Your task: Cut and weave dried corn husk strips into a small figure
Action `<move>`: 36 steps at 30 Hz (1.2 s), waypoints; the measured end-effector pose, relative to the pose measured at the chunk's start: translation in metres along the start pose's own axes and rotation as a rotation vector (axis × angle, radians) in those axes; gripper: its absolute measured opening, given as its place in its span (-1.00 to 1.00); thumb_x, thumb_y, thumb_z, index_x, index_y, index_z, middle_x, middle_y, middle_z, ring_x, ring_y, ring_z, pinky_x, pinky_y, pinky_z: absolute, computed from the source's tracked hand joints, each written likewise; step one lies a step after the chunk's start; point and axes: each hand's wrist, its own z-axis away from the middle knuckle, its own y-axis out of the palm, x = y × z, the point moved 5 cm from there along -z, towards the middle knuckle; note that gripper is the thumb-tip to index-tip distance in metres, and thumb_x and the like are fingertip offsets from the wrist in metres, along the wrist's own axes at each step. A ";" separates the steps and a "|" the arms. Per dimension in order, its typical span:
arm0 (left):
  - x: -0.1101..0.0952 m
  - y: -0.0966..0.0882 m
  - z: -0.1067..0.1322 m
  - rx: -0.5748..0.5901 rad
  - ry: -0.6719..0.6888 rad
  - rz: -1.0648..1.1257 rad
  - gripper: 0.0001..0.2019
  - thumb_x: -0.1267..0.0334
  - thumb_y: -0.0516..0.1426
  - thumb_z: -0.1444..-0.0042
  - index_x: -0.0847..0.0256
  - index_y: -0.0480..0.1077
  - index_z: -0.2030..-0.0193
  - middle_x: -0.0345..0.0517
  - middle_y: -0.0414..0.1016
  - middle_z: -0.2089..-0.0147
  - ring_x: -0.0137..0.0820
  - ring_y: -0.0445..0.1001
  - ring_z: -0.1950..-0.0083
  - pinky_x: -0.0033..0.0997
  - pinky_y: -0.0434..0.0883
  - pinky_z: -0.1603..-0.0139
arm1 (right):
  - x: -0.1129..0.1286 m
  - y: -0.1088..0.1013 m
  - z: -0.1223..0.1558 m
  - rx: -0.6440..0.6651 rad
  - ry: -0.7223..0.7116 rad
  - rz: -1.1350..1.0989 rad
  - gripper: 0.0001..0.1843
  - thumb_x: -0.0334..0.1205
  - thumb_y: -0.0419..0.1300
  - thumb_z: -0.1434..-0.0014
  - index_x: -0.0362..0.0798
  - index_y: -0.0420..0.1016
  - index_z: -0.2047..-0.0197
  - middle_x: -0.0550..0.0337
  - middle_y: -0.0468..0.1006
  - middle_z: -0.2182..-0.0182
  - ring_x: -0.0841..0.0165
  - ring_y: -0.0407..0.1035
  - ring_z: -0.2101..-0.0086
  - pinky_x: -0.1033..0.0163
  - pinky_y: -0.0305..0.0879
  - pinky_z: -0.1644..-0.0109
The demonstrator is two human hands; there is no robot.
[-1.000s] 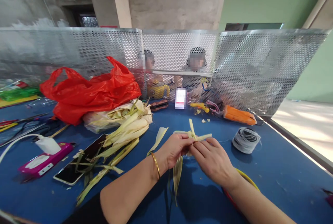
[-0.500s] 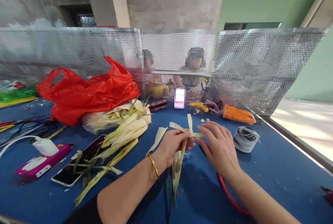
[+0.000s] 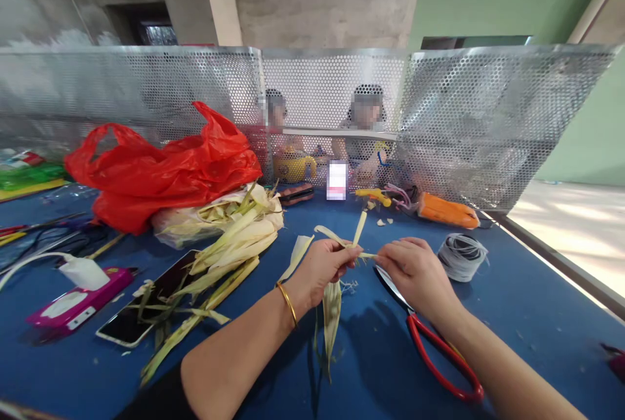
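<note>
Holding husk strips (image 3: 360, 230) above the bench (image 3: 527, 306), the left hand (image 3: 325, 270) pinches their junction and the right hand (image 3: 415, 277) one end, other ends splaying loose, apparently unfinished, and the husk pile (image 3: 247, 231) looks unworked.

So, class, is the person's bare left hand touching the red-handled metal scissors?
Apart. The head view shows flat blue tabletop between the left hand and the red-handled scissors.

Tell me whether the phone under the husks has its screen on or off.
Looks off: the exposed screen of the phone is black, with no glow; husks cover part.
</note>
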 end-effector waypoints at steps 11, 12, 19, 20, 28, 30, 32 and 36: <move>0.003 0.020 0.013 0.232 -0.093 -0.100 -0.57 -0.06 0.17 -0.02 0.32 0.53 0.23 -0.20 0.37 0.54 -0.64 0.12 0.65 -0.54 -0.09 0.62 | -0.022 0.023 0.001 0.055 0.537 -0.964 -0.57 0.13 0.29 0.07 -0.09 0.41 0.59 0.27 0.38 0.62 0.42 0.21 0.51 0.28 0.12 0.35; 0.003 0.021 0.014 0.227 -0.091 -0.117 -0.61 -0.02 0.19 0.00 0.32 0.54 0.26 -0.21 0.36 0.56 -0.65 0.09 0.66 -0.54 -0.10 0.62 | -0.023 0.024 0.002 0.001 0.547 -0.987 -0.57 0.11 0.31 0.09 -0.08 0.36 0.63 0.29 0.35 0.64 0.44 0.19 0.53 0.29 0.11 0.36; 0.000 0.024 0.017 0.235 -0.069 -0.164 -0.76 0.15 0.22 0.07 0.33 0.53 0.42 -0.24 0.29 0.64 -0.62 0.05 0.64 -0.51 -0.11 0.59 | -0.037 0.019 0.003 -0.168 0.539 -0.783 -0.59 0.07 0.23 0.03 -0.04 0.30 0.67 0.29 0.30 0.68 0.42 0.17 0.56 0.27 0.13 0.40; 0.000 0.024 0.017 0.242 -0.067 -0.181 -0.75 0.14 0.22 0.07 0.33 0.54 0.41 -0.24 0.29 0.64 -0.62 0.06 0.63 -0.51 -0.10 0.59 | -0.039 0.014 0.003 -0.186 0.524 -0.679 -0.61 0.08 0.20 -0.01 -0.05 0.35 0.62 0.26 0.34 0.65 0.40 0.21 0.55 0.26 0.15 0.39; 0.010 0.034 0.020 0.344 -0.035 -0.352 -0.65 0.04 0.11 -0.07 0.32 0.51 0.45 -0.22 0.30 0.62 -0.57 0.13 0.59 -0.50 0.02 0.54 | -0.004 0.002 -0.001 -0.034 0.147 -0.309 -0.77 -0.06 0.17 -0.15 0.03 0.58 0.39 0.18 0.58 0.36 0.32 0.45 0.34 0.24 0.32 0.22; 0.015 0.033 0.019 0.303 -0.025 -0.457 -0.68 0.10 0.12 -0.04 0.30 0.43 0.58 -0.23 0.29 0.65 -0.55 0.13 0.61 -0.48 0.04 0.56 | 0.000 0.018 0.003 0.105 0.231 -0.469 -0.79 -0.06 0.23 -0.09 0.01 0.57 0.43 0.23 0.56 0.44 0.37 0.41 0.46 0.29 0.30 0.35; 0.017 0.032 0.017 0.269 -0.010 -0.519 -0.65 0.09 0.12 -0.03 0.27 0.36 0.65 -0.22 0.28 0.67 -0.54 0.13 0.63 -0.47 0.06 0.57 | 0.000 0.025 0.005 0.093 0.309 -0.554 -0.82 -0.09 0.26 -0.03 -0.02 0.55 0.47 0.24 0.55 0.46 0.39 0.39 0.48 0.31 0.27 0.40; 0.018 0.033 0.019 0.309 0.032 -0.489 -0.66 0.04 0.13 -0.03 0.28 0.41 0.57 -0.21 0.34 0.63 -0.53 0.17 0.63 -0.47 0.09 0.58 | -0.002 0.021 0.006 -0.110 0.358 -0.557 -0.80 -0.16 0.25 -0.02 -0.05 0.46 0.56 0.26 0.49 0.54 0.39 0.36 0.46 0.32 0.21 0.39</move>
